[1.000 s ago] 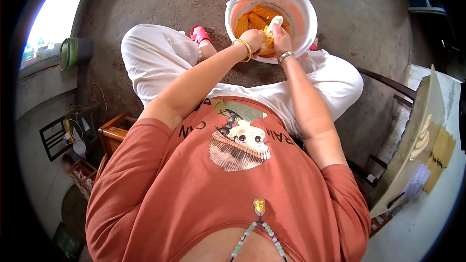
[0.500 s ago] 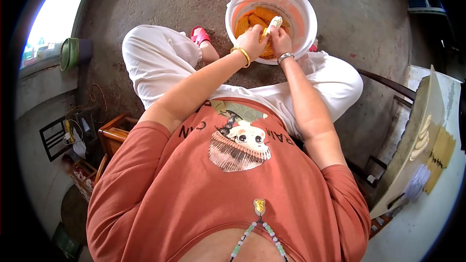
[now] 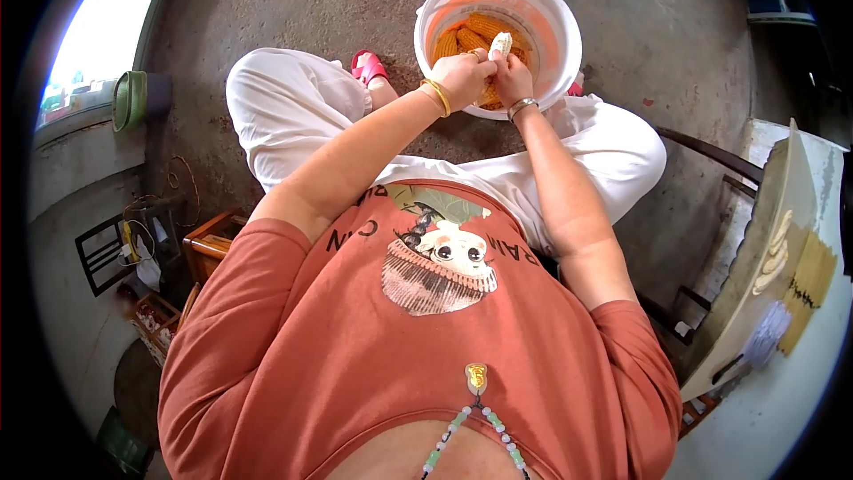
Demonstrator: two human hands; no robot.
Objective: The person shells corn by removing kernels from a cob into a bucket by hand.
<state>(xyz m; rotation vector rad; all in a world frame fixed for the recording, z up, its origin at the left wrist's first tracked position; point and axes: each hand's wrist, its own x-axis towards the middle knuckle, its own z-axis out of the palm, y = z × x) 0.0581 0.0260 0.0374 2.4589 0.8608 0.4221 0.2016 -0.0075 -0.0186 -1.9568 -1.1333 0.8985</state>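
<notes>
Over the white bucket [image 3: 569, 27], my two hands meet around one corn cob [image 3: 502, 44], whose pale, bare end sticks up past my fingers. My right hand [image 3: 513, 82] is wrapped round the cob. Closed against its near side is my left hand [image 3: 462, 78], its thumb and fingers pressed to the cob; the lower part of the cob is hidden by the hands. Below them in the bucket lie several orange-yellow corn ears [image 3: 481, 27].
The bucket stands on the concrete floor [image 3: 293, 0] between my knees. A wooden stool [image 3: 210, 244] is at the left, near a green container [image 3: 130, 100] by the window. At the right, a table [image 3: 755, 240] stands on edge or tilted, with bundled items on it.
My left hand has shifted slightly left and turned, closing in against the cob. The cob's pale end has dipped a little; my right hand keeps its hold.
</notes>
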